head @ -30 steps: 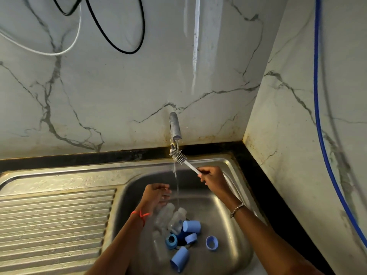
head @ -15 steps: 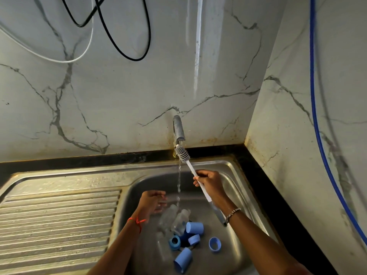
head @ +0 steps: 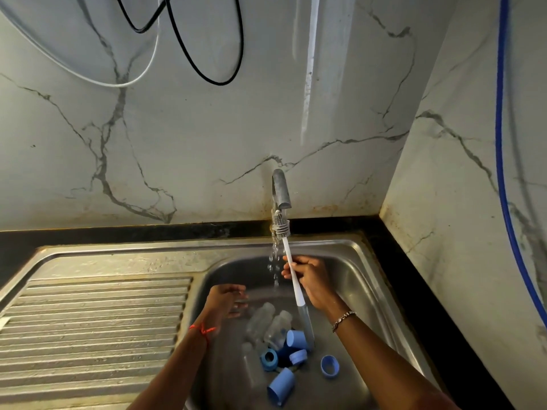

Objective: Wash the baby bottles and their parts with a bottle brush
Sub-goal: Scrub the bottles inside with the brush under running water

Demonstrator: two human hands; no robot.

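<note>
dim, cool light | wall glare streak | wide-angle edge bending

Right hand [head: 310,279] raised, fingers curled round the brush [head: 296,292]; left hand [head: 226,300] lower, fingers apparently slack.

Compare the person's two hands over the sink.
The right hand grips the bottle brush, holding its head under the tap; the left hand holds nothing, fingers loosely spread. The right wrist wears a metal bracelet, the left a red thread. The right hand is higher in frame; the left is nearer the clear bottles. Both are over the basin.
</note>
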